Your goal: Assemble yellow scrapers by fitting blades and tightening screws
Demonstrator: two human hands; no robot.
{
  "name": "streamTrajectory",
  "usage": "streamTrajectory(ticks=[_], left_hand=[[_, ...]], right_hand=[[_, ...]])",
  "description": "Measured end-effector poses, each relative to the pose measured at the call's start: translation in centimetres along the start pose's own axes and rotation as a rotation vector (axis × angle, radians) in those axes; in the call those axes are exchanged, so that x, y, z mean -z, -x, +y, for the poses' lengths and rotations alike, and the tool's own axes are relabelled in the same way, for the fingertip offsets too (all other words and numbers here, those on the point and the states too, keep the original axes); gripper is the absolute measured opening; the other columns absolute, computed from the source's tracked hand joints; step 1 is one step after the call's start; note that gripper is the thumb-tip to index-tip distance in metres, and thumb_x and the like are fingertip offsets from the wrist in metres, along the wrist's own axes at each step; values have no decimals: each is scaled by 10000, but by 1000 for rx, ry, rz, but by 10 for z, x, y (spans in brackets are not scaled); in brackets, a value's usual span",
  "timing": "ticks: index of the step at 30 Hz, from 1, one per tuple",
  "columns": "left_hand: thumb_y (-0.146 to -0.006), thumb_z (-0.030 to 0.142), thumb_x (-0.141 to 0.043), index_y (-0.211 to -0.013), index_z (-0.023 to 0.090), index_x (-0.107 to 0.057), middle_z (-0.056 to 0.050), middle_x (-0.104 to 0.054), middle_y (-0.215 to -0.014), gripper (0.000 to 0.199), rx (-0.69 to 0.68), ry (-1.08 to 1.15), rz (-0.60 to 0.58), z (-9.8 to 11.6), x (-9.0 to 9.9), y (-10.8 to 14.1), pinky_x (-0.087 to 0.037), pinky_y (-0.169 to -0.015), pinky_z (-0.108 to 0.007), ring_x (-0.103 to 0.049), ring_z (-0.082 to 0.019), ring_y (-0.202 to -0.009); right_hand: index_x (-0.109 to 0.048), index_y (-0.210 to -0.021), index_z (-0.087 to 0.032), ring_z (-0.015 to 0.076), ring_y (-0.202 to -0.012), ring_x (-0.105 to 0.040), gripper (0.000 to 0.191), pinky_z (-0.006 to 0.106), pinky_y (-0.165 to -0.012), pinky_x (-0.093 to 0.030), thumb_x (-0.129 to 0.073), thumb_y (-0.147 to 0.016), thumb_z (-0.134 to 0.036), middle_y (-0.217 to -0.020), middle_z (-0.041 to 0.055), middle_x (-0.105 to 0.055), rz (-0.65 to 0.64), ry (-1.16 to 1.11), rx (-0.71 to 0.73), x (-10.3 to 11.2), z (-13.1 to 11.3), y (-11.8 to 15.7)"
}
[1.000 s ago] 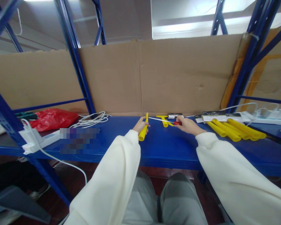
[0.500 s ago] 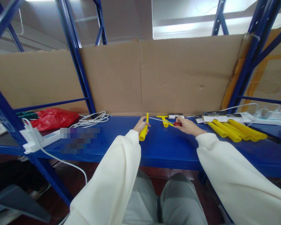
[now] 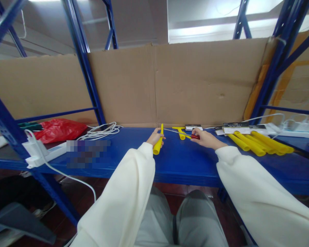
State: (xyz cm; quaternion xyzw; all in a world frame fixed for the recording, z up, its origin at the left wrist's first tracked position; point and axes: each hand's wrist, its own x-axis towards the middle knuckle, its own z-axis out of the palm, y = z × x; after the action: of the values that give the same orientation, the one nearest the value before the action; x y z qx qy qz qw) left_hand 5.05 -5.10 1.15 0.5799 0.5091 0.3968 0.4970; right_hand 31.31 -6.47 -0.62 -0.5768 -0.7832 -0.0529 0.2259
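Observation:
My left hand [image 3: 156, 138] is closed around a yellow T-shaped plastic handle [image 3: 158, 146], its wide round end toward me and its narrow crosspiece edge-on at the top. Held in my right hand [image 3: 204, 138] is a screwdriver with a red grip [image 3: 195, 136]. The long metal shaft points left, and its tip meets or comes very close to the crosspiece; exact contact is too small to make out. Behind the shaft a second yellow T-shaped handle [image 3: 181, 136] lies on the blue shelf [image 3: 185, 161].
Several yellow handles [image 3: 257, 150] lie at right beside white-and-black boxes [image 3: 236, 128]. A small box [image 3: 194, 127] sits by the cardboard wall [image 3: 195, 85]. On the left are a coiled white cable [image 3: 106, 131], a red plastic bag [image 3: 64, 130] and a power strip [image 3: 47, 154]. Blue posts [image 3: 89, 75] frame the shelf.
The red screwdriver grip has turned or shifted slightly in my right fingers. My left hand and its yellow handle stay in place.

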Motion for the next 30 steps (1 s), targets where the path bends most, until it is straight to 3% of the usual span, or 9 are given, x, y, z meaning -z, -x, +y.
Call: streamTrajectory(ticks=[8, 16, 22, 30], left_hand=[[-881, 82, -409, -1360, 242, -303, 33, -555, -705, 516, -8, 0, -7, 0, 1, 0, -384, -382, -204, -463, -94, -392], [-881, 77, -412, -1353, 255, -309, 35, -561, -710, 515, -2, 6, -3, 0, 1, 0, -383, -380, -189, -457, -82, -385], [-891, 70, -405, -1361, 247, -305, 38, -556, -712, 512, 0, 6, 1, 0, 0, 1, -365, -375, -184, -455, -79, -386], [-898, 84, -403, -1367, 250, -298, 37, -557, -704, 509, 8, 11, -1, 0, 0, 0, -382, -398, -196, -454, -86, -390]], right_hand=[[-582, -949, -230, 202, -736, -655, 130, 267, -617, -435, -570, -854, -319, -874, 62, -725, 23, 20, 57, 3, -2, 2], [-655, -990, -241, 213, -784, -674, 183, 265, -640, -439, -521, -896, -325, -898, 66, -746, 26, 71, 47, 6, -4, 3], [-588, -1091, -224, 205, -790, -673, 235, 274, -669, -464, -551, -878, -316, -949, 72, -733, 53, -17, 12, 0, 0, 1], [-582, -977, -223, 224, -827, -675, 132, 295, -698, -468, -544, -875, -299, -957, 91, -732, 66, -12, 14, 0, 1, 1]])
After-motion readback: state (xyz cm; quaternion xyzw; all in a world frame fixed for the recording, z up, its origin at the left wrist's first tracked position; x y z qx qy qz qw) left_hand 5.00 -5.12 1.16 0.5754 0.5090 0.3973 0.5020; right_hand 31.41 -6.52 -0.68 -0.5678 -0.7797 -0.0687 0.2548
